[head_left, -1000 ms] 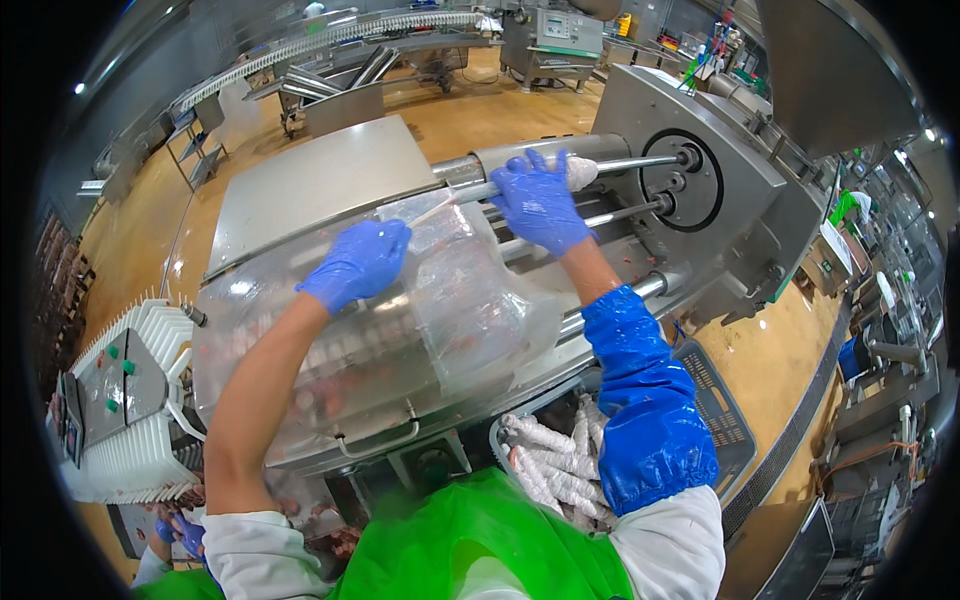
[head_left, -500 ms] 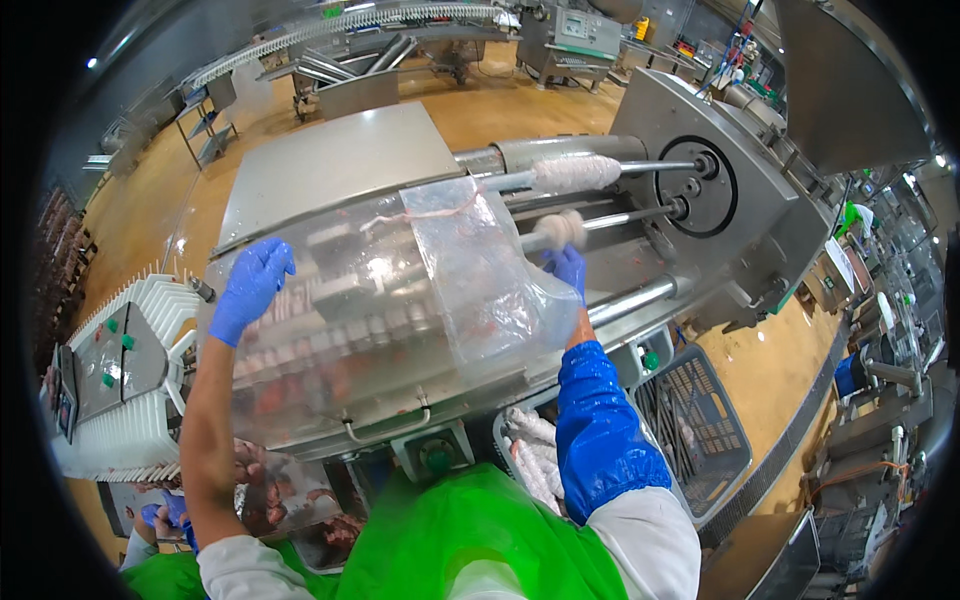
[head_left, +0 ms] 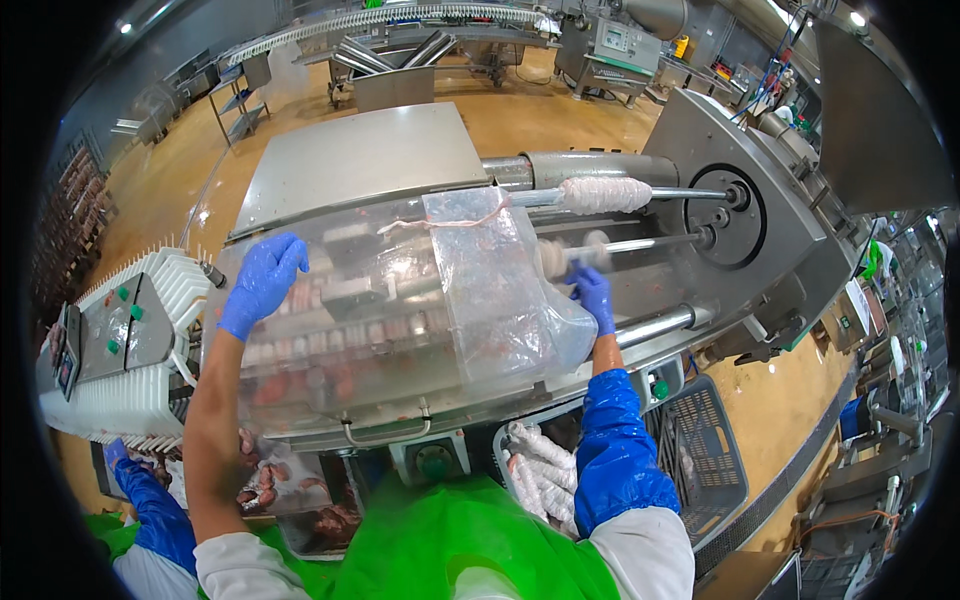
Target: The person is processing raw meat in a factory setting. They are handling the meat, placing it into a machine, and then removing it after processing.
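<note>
A sausage filling machine (head_left: 350, 165) lies before me under a clear cover (head_left: 390, 250), through which a row of pale links shows. My left hand (head_left: 264, 286), in a blue glove, is over the cover's left part with its fingers curled in and nothing visible in them. My right hand (head_left: 593, 290), also gloved, reaches beneath the flexible plastic flap (head_left: 490, 290); its fingertips close on a bunched white sausage casing (head_left: 552, 258) on the lower rod, blurred by motion. A fuller ruffled casing (head_left: 604, 195) sits on the upper rod, apart from my hands.
Below the machine stands a bin of white casing sticks (head_left: 545, 470), with a grey crate (head_left: 712, 440) of rods to its right. A metal tray (head_left: 320, 525) holds meat. At lower left a co-worker's blue sleeve (head_left: 160, 510) reaches in near a rack with white prongs (head_left: 130, 400).
The view has shifted, so the machine sits farther right and lower. My right hand stays at the casing, whose bunch now looks smaller and blurred. The co-worker's arm has moved left.
</note>
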The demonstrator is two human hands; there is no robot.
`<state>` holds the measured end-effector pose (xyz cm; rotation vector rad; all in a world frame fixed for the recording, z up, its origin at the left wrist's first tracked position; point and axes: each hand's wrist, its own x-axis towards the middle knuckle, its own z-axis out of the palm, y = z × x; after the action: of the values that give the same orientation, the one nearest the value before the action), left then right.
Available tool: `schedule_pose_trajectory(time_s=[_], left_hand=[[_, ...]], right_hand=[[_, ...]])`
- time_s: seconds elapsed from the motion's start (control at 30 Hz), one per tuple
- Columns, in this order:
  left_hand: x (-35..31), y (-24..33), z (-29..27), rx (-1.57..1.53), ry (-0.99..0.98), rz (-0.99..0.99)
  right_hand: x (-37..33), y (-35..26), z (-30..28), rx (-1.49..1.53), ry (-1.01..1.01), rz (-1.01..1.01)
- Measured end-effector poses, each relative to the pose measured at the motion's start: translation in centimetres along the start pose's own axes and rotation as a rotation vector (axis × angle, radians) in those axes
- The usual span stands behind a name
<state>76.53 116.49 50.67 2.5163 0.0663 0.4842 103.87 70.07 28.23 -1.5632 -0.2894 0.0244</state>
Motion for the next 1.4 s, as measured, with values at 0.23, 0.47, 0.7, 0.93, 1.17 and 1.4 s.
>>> schedule_pose_trajectory(time_s=[0.23,0.47,0.7,0.93,1.17,1.4], left_hand=[[0.2,0.9,0.7,0.067,0.071,-0.007],[-3.6,-2.6,0.6,0.009,0.200,0.229],[-3.1,-4.5,0.5,-0.124,0.051,0.287],[-3.0,-6.7,2.0,0.146,0.078,0.232],[-6.3,-4.2,2.3,0.221,0.151,0.319],[-7.6,-1.4,3.2,0.222,0.209,0.236]], right_hand=[[-1.7,0.3,2.9,0.294,-0.027,-0.076],[-10.8,-1.0,-2.2,-1.014,0.177,-0.393],[-41.8,6.1,-12.5,-1.012,0.448,0.201],[-66.5,11.1,-12.8,-1.097,0.488,0.714],[-61.1,8.1,-11.0,-1.261,0.557,0.728],[-58.7,10.9,-15.1,-0.978,0.402,0.898]])
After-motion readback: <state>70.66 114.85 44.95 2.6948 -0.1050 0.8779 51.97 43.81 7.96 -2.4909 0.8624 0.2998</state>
